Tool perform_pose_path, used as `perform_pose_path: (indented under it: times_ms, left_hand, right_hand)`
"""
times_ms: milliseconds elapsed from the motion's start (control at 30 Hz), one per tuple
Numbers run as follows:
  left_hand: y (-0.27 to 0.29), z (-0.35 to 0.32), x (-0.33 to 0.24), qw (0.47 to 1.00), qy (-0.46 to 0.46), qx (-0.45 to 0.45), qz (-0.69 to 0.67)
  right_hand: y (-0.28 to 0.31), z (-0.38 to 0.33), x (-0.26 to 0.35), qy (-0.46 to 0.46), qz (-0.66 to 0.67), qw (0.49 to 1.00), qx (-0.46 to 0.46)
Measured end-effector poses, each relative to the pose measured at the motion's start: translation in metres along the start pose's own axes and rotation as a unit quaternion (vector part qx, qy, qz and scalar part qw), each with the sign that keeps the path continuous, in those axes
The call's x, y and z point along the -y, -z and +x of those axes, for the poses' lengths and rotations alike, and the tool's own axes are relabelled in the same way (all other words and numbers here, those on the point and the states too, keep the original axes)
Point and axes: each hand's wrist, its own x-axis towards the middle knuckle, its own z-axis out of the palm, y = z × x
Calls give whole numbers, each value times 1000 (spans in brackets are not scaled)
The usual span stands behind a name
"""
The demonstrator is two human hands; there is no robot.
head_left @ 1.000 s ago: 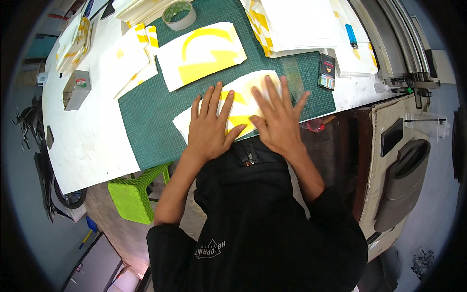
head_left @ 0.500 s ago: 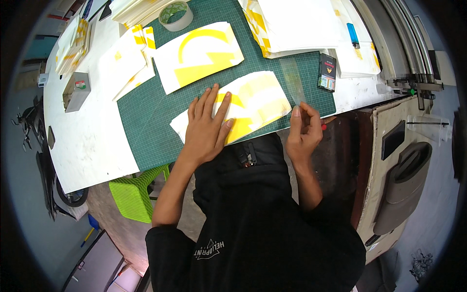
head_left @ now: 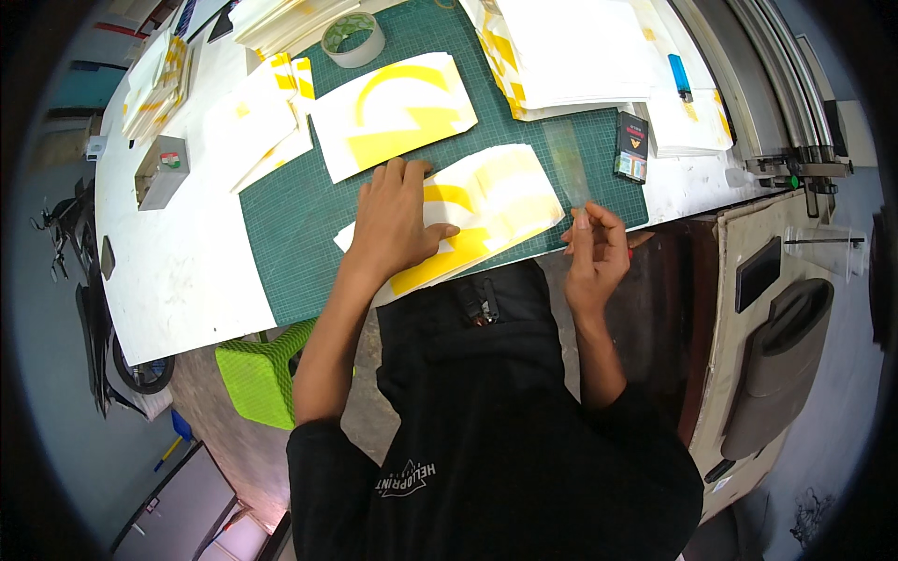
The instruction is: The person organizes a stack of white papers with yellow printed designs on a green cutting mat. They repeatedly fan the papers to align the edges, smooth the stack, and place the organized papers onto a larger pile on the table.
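Observation:
A white and yellow printed paper piece [head_left: 505,192], seemingly folded and more than one layer thick, lies at the near edge of the green cutting mat [head_left: 309,252]. Across its left part rests my left hand [head_left: 395,220], fingers drawn together and bent at the far edge, thumb on the yellow face. My right hand [head_left: 599,251] is closed at the mat's near right edge. Between its thumb and fingers is the lower end of a clear flat strip [head_left: 567,164], either tape or thin plastic. A second printed paper piece [head_left: 398,112] lies just beyond the first.
A tape roll [head_left: 353,42] stands at the back of the mat. Stacked white sheets [head_left: 571,56], a dark small box [head_left: 631,147] and a blue lighter [head_left: 679,77] are at the right. Farther left stand a grey box [head_left: 164,173] and a paper stack [head_left: 157,89].
My left hand has gone from lying flat with spread fingers to bent fingers drawn together. The near layers of the paper piece have shifted. My right hand still pinches the strip.

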Motion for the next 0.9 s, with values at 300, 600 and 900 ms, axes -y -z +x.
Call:
perform_pose_path:
  times_ms: [300, 600, 900]
  left_hand:
    - [2, 19, 2, 997, 19, 61, 35]
    - [7, 13, -3, 996, 28, 82, -24]
    - [6, 11, 1, 997, -13, 76, -19]
  right_hand:
    - [-3, -8, 8, -21, 39, 999, 16]
    - [2, -9, 1, -8, 42, 999, 28]
    - [5, -10, -1, 14, 21, 1000, 18]
